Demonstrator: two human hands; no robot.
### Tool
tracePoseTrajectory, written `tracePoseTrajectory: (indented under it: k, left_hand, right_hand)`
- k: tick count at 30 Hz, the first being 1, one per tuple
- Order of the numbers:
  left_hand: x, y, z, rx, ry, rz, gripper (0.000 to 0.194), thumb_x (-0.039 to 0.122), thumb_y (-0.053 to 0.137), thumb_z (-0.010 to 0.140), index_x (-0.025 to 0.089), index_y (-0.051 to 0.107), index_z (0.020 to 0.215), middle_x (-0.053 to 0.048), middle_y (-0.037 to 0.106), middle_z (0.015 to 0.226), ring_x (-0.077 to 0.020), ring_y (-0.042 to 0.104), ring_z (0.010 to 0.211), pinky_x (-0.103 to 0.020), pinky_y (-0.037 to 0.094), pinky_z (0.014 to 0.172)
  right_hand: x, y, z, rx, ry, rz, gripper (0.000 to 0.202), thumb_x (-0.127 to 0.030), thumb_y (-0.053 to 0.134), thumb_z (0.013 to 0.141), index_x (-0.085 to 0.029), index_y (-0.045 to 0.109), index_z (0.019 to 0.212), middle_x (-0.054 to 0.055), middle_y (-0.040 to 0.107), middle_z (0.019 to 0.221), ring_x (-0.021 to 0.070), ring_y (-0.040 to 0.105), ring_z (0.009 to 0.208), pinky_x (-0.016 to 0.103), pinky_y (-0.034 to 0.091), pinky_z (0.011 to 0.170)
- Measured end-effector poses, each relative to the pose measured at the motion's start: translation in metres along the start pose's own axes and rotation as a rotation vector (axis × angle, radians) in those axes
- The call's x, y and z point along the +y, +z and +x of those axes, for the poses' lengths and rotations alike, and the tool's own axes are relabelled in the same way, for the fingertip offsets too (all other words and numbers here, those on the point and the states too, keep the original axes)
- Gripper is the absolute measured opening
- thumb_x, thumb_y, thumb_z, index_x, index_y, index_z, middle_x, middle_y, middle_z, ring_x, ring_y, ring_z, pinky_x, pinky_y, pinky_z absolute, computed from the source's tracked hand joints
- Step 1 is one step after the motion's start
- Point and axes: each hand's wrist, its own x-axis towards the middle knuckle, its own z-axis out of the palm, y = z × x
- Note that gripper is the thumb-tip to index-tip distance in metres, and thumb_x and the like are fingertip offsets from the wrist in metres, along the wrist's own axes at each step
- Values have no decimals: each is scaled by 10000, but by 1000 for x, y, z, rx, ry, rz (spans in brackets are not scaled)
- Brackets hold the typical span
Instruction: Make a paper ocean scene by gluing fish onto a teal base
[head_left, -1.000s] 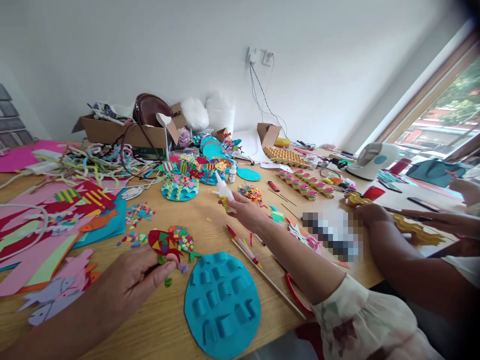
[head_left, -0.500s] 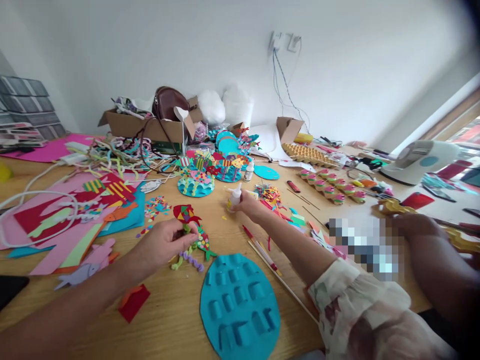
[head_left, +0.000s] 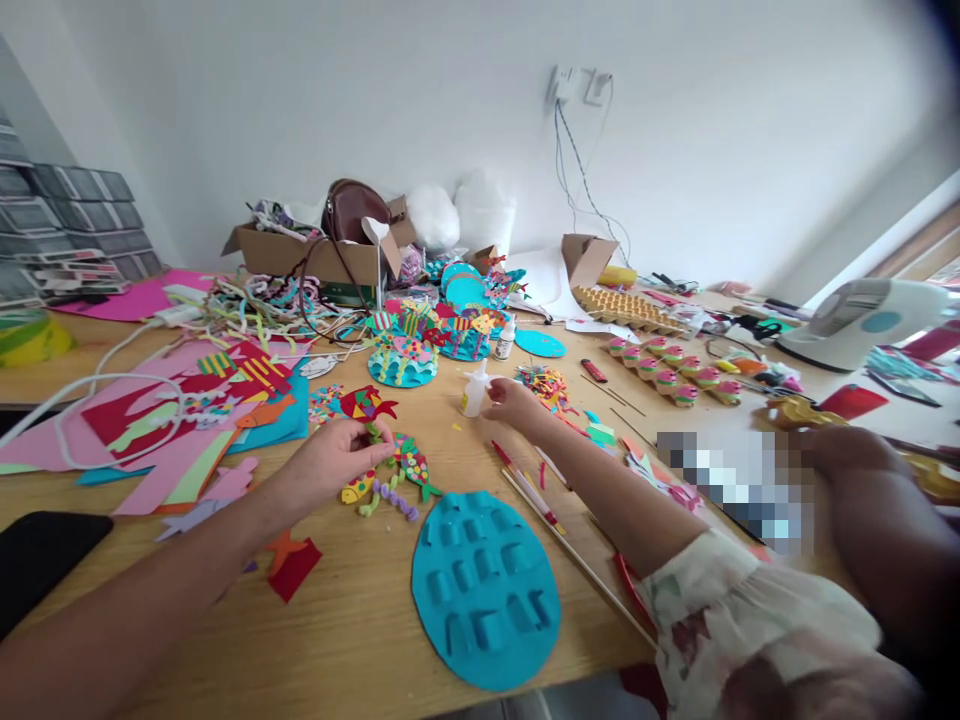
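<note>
In the head view, the left hand (head_left: 341,455) is near the centre of the frame, its thumb and fingers closed in a pinch on a green fuzzy stem (head_left: 373,432). A red paper fish with coloured triangles (head_left: 366,404) is just above these fingers. If the pinch presses too strongly, the soft stem could bend, and the paper could crease.

The right hand (head_left: 517,405) is partly open beside a small white plastic bottle with a pointed nozzle (head_left: 474,392), which stands upright on the wooden bench (head_left: 337,640). I cannot tell if its fingertips touch the bottle. A small push from them could tip this narrow bottle, and any liquid inside might leak.

Below the left hand, a dotted green-tailed fish (head_left: 414,465) and a purple curly stem (head_left: 396,498) lie close, so a low wrist could drag them. The blue oval board with raised flaps (head_left: 487,590), at lower centre, could have its flaps flattened under a forearm.
</note>
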Motion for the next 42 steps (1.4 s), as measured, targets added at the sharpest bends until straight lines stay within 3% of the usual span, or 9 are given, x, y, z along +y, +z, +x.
tracePoseTrajectory:
  k: [3, 6, 12, 16, 22, 27, 31, 38, 42]
  left_hand:
    - [-3, -8, -4, 52, 26, -15, 278, 457, 540, 685, 180, 551, 693, 46, 447, 560, -101, 399, 494, -204, 312, 459]
    - [-4, -17, -7, 112, 1, -8, 282, 460, 550, 666, 180, 553, 700, 37, 458, 575, -108, 420, 506, -207, 344, 464]
    - [4, -25, -19, 143, -54, 0, 268, 443, 559, 643, 181, 541, 693, 37, 458, 590, -107, 415, 524, -213, 353, 488]
    - [6, -28, -36, 161, -93, -62, 261, 443, 554, 646, 188, 529, 694, 48, 443, 590, -99, 388, 522, -204, 341, 477]
    - [-17, -32, -48, 103, -148, -130, 265, 432, 575, 663, 190, 536, 763, 67, 417, 570, -87, 360, 476, -193, 285, 427]
    - [-29, -32, -49, 124, -163, -120, 273, 415, 581, 671, 185, 566, 819, 62, 461, 572, -96, 413, 480, -193, 312, 424]
    - [-28, -30, -49, 132, -166, -88, 283, 417, 567, 681, 183, 580, 839, 58, 465, 549, -107, 447, 487, -188, 321, 408]
    - [-23, -35, -50, 109, -194, -113, 318, 457, 563, 652, 182, 564, 811, 89, 350, 462, -80, 322, 398, -185, 253, 373]
    - [-20, -31, -55, 84, -201, -28, 302, 467, 551, 663, 183, 593, 754, 88, 332, 419, -82, 292, 376, -198, 221, 375]
  right_hand:
    - [-5, -25, -25, 29, 52, -97, 175, -89, 595, 628, -141, 598, 795, 41, 627, 785, 182, 580, 768, 290, 432, 678]
    - [-21, -33, -51, -80, 25, -109, 67, -131, 601, 656, -160, 617, 714, 4, 621, 691, 150, 574, 681, 253, 421, 616]
    - [-72, 1, -81, -434, -210, -1, 88, -125, 575, 703, -157, 644, 747, -25, 625, 674, 98, 563, 631, 187, 410, 555]
    - [-104, 22, -82, -463, -394, -175, 150, -118, 567, 759, -168, 675, 851, -2, 669, 769, 104, 586, 678, 194, 421, 597]
    - [-134, 47, -74, -536, -746, -488, 351, -188, 571, 808, -195, 590, 1158, 74, 625, 1146, 189, 576, 1028, 261, 438, 807]
    - [-150, 49, -90, -394, -514, -730, 262, -276, 516, 836, -129, 646, 1010, 139, 656, 1001, 229, 630, 884, 275, 455, 654]
    - [-150, 43, -104, -508, -356, -730, 248, -271, 474, 834, -158, 693, 870, 114, 695, 886, 213, 649, 793, 251, 414, 584]
    - [-123, 28, -82, -396, -281, -642, 216, -256, 513, 798, -197, 700, 888, 67, 705, 890, 172, 629, 771, 223, 390, 566]
    - [-113, 28, -78, -440, -249, -692, 212, -286, 562, 757, -183, 713, 864, 88, 709, 882, 195, 643, 771, 232, 405, 565]
